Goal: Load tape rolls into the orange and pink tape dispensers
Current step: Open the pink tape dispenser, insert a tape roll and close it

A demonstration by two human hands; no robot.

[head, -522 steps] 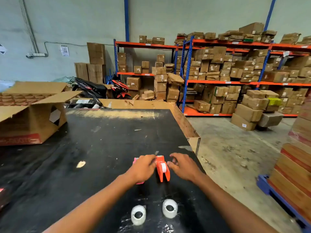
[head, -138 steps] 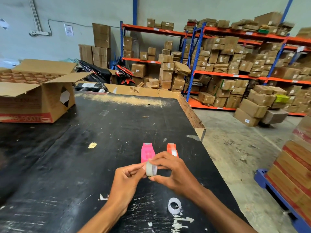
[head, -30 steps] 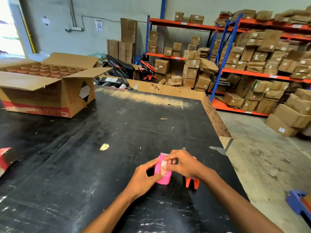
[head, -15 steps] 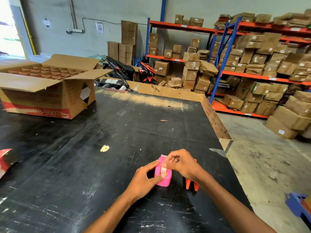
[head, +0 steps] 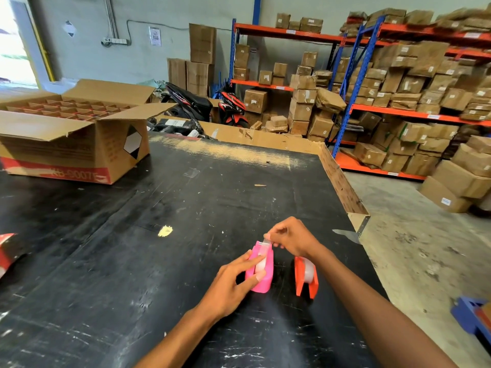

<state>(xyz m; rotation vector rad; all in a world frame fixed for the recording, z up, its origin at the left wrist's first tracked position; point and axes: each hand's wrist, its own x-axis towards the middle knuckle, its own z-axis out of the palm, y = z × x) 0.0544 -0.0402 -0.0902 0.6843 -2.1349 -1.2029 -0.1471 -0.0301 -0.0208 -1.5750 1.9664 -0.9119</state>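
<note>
The pink tape dispenser [head: 263,274] stands on the black table [head: 186,208] with a clear tape roll [head: 260,264] seated in it. My left hand [head: 233,282] grips the dispenser's left side, fingers resting on the roll. My right hand [head: 292,239] pinches the tape's loose end [head: 266,243] at the dispenser's far tip, above the cutter. The orange tape dispenser [head: 305,277] stands just right of the pink one, partly behind my right forearm, with a clear roll inside it.
A large open cardboard box [head: 74,144] with dividers sits at the table's far left. A red and white object [head: 6,251] lies at the left edge. The table's right edge [head: 345,192] drops to the concrete floor. Shelves of boxes [head: 398,88] stand beyond.
My right hand has moved from the roll in the pink dispenser up to its far tip, drawing the tape end with it. My left hand still holds the dispenser.
</note>
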